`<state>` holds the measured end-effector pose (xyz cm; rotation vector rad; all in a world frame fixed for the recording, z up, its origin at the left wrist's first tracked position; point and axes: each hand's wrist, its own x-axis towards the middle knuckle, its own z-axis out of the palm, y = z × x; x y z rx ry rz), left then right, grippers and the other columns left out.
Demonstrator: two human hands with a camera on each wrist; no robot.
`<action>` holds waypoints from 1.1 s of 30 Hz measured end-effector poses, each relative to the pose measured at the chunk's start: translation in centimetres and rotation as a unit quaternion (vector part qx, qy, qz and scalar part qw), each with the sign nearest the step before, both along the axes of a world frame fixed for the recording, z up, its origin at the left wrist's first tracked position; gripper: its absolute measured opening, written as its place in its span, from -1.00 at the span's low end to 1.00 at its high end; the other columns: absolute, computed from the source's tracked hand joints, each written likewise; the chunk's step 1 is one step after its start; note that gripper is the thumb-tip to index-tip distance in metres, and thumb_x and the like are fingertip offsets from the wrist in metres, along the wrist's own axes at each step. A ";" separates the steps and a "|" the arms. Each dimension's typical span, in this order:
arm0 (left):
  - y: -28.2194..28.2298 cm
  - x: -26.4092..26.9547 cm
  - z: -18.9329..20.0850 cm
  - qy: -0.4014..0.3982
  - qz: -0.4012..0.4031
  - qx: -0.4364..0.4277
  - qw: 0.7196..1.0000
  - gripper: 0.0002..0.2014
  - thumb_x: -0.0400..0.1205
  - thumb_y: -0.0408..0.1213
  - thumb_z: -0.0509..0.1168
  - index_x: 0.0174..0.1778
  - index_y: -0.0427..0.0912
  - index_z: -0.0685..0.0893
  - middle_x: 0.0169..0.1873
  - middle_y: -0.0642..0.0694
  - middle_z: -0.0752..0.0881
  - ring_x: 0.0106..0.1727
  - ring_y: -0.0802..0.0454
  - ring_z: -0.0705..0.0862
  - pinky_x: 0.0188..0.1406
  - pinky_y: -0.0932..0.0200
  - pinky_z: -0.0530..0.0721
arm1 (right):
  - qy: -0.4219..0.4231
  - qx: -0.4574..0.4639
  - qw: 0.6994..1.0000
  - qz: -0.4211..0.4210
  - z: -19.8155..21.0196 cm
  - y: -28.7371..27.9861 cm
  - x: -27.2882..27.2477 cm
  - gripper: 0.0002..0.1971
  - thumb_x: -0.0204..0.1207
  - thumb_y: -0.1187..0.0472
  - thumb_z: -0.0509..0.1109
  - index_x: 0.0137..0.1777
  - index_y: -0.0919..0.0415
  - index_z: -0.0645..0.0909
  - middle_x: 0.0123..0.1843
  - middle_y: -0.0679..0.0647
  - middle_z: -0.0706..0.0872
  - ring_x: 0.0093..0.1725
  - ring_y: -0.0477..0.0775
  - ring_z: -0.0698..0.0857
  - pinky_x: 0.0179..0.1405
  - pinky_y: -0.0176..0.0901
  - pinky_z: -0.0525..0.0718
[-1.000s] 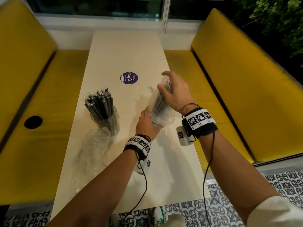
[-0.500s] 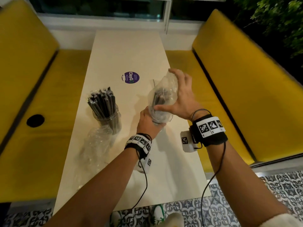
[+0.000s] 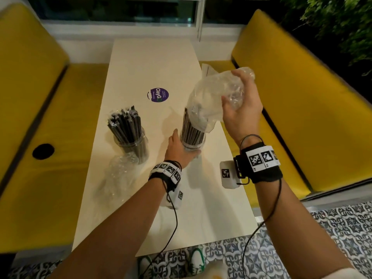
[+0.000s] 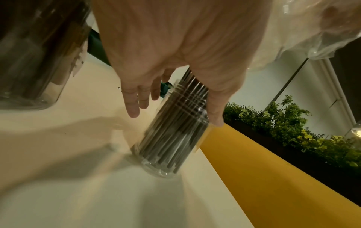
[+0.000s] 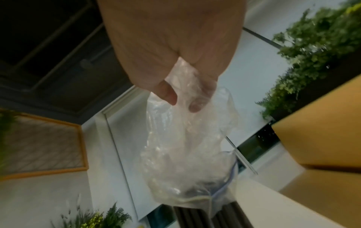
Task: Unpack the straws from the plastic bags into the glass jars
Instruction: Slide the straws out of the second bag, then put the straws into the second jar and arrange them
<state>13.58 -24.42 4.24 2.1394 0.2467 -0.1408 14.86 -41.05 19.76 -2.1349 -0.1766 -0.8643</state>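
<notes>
On the cream table (image 3: 153,63) stands a glass jar (image 3: 193,145) full of dark straws (image 3: 190,128). My right hand (image 3: 239,105) is raised above and right of it and grips a crumpled clear plastic bag (image 3: 211,97). The bag's open mouth still hangs over the straw tops. In the right wrist view my thumb and fingers (image 5: 181,98) pinch the bag (image 5: 185,154) above the straws (image 5: 205,216). My left hand (image 3: 180,150) sits at the jar's near left side. Its thumb lies along the jar (image 4: 171,138) and its straight fingers (image 4: 134,106) stand a little off it.
A second jar (image 3: 131,144) packed with straws stands to the left, with an empty plastic bag (image 3: 120,176) lying in front of it. A purple round sticker (image 3: 158,95) marks the table's middle. Yellow benches (image 3: 302,117) flank both sides, and plants (image 3: 332,27) grow at the far right.
My right hand has pulled the bag up and to the right, baring the straws in the jar. My left hand has stayed at the jar's base.
</notes>
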 end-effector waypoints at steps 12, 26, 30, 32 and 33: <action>3.5 -3.4 6.5 -0.223 0.140 -0.148 0.953 -0.89 0.81 -0.22 0.36 0.23 -0.08 0.71 -0.01 0.09 0.75 -0.13 0.14 0.69 -0.07 0.07 0.69 | -0.147 0.027 0.987 0.062 2.3 3.5 -6.9 -0.71 0.41 0.52 0.39 0.15 0.45 0.63 0.06 0.28 0.71 0.04 0.26 0.70 -0.02 0.03 0.68; 5.6 -10.3 2.0 -0.101 0.122 -0.231 0.960 -0.87 0.73 -0.11 0.46 0.01 -0.10 0.75 -0.06 0.00 0.78 0.03 0.04 0.73 0.04 0.26 0.65 | 0.266 0.063 0.940 0.205 -10.6 8.6 -13.8 -0.47 0.74 0.12 0.29 0.66 0.03 0.23 0.23 0.19 0.72 -0.02 0.05 0.75 0.13 0.00 0.69; 5.4 -11.6 -2.1 -0.008 0.139 -0.152 0.979 -0.78 0.72 -0.15 0.49 0.16 -0.18 0.73 0.00 -0.02 0.79 0.04 -0.02 0.75 -0.10 0.39 0.59 | 0.222 -0.037 0.966 0.129 -15.4 8.6 -14.6 -0.59 0.63 0.30 0.45 0.45 0.15 0.51 0.40 0.08 0.52 0.14 -0.09 0.59 0.31 -0.20 0.61; 5.1 -12.3 -3.4 0.051 0.126 -0.128 0.983 -0.67 0.73 -0.14 0.48 0.34 -0.18 0.65 0.10 -0.11 0.76 0.06 -0.07 0.73 0.01 0.23 0.58 | 0.190 -0.092 0.973 0.098 -18.2 8.3 -14.8 -0.69 0.58 0.35 0.51 0.31 0.22 0.66 0.33 0.17 0.48 0.16 0.01 0.55 0.32 -0.19 0.60; 5.0 -12.5 -4.0 0.077 0.110 -0.107 0.985 -0.65 0.75 -0.13 0.46 0.39 -0.17 0.62 0.09 -0.12 0.74 0.08 -0.08 0.73 0.03 0.21 0.55 | 0.188 -0.115 0.971 0.093 -19.4 8.1 -14.7 -0.71 0.55 0.39 0.53 0.26 0.24 0.69 0.26 0.19 0.52 0.15 0.11 0.57 0.27 -0.13 0.63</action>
